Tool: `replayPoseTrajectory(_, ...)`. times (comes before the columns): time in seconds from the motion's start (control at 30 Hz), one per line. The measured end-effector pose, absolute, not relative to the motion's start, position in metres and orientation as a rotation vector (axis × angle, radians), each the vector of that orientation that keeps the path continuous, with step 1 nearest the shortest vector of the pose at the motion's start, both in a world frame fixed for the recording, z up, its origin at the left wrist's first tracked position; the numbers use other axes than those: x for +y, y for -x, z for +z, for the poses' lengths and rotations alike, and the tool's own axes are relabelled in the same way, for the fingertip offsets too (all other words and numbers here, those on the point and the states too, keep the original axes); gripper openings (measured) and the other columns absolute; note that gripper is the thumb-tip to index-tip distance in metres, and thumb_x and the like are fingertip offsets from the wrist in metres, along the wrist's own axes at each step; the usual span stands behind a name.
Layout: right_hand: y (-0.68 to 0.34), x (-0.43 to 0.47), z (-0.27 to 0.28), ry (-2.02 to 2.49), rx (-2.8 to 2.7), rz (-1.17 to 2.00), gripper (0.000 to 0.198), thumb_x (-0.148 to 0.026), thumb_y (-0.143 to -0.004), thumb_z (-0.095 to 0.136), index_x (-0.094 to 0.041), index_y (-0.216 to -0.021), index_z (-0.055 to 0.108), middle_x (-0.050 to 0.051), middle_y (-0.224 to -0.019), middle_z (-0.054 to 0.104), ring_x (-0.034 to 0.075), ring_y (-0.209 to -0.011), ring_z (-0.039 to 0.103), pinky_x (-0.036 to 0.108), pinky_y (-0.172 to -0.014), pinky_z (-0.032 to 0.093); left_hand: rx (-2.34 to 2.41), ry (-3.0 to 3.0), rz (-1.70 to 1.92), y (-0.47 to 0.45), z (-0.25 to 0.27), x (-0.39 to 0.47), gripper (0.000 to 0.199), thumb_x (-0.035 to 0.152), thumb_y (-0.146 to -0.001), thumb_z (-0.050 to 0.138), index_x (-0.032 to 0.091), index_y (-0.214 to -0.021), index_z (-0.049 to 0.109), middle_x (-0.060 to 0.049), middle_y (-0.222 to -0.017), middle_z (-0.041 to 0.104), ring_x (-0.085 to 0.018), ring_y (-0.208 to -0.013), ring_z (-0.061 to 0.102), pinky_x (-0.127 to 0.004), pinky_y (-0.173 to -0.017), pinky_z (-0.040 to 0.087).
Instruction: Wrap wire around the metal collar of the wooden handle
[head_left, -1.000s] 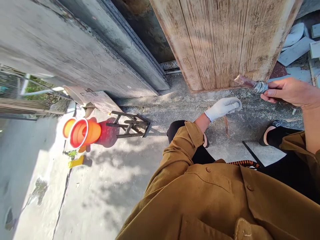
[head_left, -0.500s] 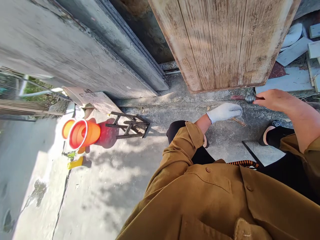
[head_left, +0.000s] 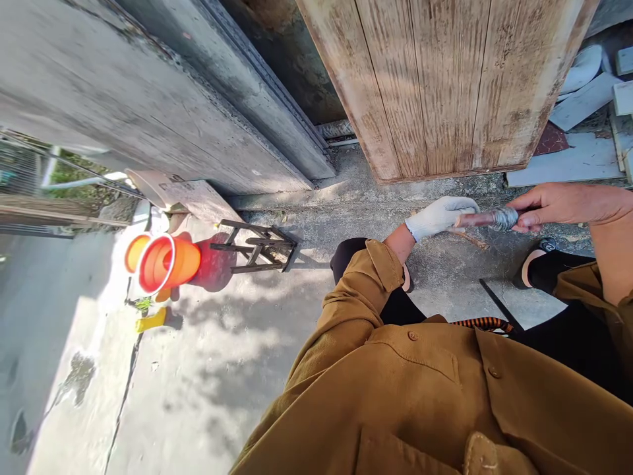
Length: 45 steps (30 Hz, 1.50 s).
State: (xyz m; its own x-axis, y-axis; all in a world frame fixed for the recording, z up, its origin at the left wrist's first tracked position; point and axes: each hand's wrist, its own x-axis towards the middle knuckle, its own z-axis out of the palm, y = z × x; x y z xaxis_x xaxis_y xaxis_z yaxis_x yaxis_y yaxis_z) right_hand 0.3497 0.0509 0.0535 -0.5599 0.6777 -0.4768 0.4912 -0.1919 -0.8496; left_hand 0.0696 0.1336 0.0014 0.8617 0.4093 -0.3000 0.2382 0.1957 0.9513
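My right hand [head_left: 556, 204] is bare and closed round a short reddish-brown wooden stick with grey wire [head_left: 505, 218] wound around it. The free end of the stick [head_left: 475, 220] points left and overlaps the front of my left hand [head_left: 438, 216]. A white glove covers that hand, and its fingers are curled closed. Whether it grips anything is hidden. Just below the glove shows a thin brown twig [head_left: 472, 239]; I cannot tell whether it lies on the ground or touches the glove.
A planked wooden board [head_left: 445, 92] stands ahead. Left of me are a dark wooden stool frame [head_left: 260, 247], an orange bucket [head_left: 182, 260] and a yellow object [head_left: 151, 320] on the concrete. White slabs [head_left: 568, 158] lie at right. A dark bar [head_left: 499, 303] is between my legs.
My right hand has brought the wire-wound stick closer and left, so its end now overlaps the glove. My left hand has shifted slightly left and up.
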Motion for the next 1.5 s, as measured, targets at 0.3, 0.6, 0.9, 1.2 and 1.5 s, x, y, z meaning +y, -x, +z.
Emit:
replayPoseTrajectory(0.3, -0.345, 0.066, 0.036, 2.110, -1.374, 1.121, 0.041, -0.060, -0.099, 0.068, -0.024, -0.083, 0.061, 0.009, -0.083, 0.067, 0.020, -0.073, 0.054, 0.035, -0.069, 0.042, 0.502, -1.381, 0.043, -0.075, 0.006, 0.123, 0.054, 0.066, -0.099, 0.081, 0.013, -0.093, 0.072, -0.002, -0.079, 0.068, -0.007, -0.060, 0.052, -0.021, -0.056, 0.040)
replayPoseTrajectory(0.6, -0.331, 0.067, 0.023, 2.454, -2.367, 1.245, 0.027, -0.045, -0.104, 0.061, -0.024, -0.091, 0.071, 0.016, -0.107, 0.080, 0.033, -0.096, 0.073, 0.040, -0.077, 0.044, 0.492, -1.495, -0.076, -0.076, -0.001, 0.120, 0.032, 0.044, -0.099, 0.074, 0.014, -0.088, 0.072, 0.001, -0.075, 0.064, -0.011, -0.065, 0.054, -0.027, -0.069, 0.044)
replayPoseTrajectory(0.9, -0.326, 0.053, 0.024, 1.550, -2.312, 2.145, 0.044, -0.065, -0.086, 0.074, -0.021, -0.087, 0.076, 0.005, -0.077, 0.068, 0.022, -0.075, 0.061, 0.035, -0.070, 0.042, 0.582, -1.448, 0.001, -0.074, -0.001, 0.125, 0.028, 0.041, -0.095, 0.078, 0.013, -0.093, 0.072, 0.001, -0.082, 0.068, -0.010, -0.072, 0.055, -0.025, -0.075, 0.047)
replayPoseTrajectory(1.2, -0.343, 0.061, 0.044, 1.663, -1.468, 1.499, 0.063, -0.084, -0.082, 0.083, -0.022, -0.081, 0.068, 0.005, -0.076, 0.066, 0.017, -0.070, 0.050, 0.033, -0.065, 0.041, 0.755, -1.286, 0.236, -0.077, 0.002, 0.125, 0.020, 0.032, -0.110, 0.066, 0.015, -0.100, 0.069, -0.001, -0.085, 0.069, -0.007, -0.067, 0.056, -0.020, -0.065, 0.045)
replayPoseTrajectory(1.5, -0.351, 0.064, 0.035, 2.318, -1.450, 0.961, 0.039, -0.059, -0.102, 0.066, -0.022, -0.088, 0.071, 0.007, -0.082, 0.075, 0.024, -0.081, 0.064, 0.037, -0.076, 0.044, 0.568, -1.404, 0.064, -0.075, 0.015, 0.120, 0.030, 0.040, -0.111, 0.067, 0.014, -0.095, 0.070, 0.002, -0.072, 0.059, -0.007, -0.059, 0.049, -0.021, -0.061, 0.043)
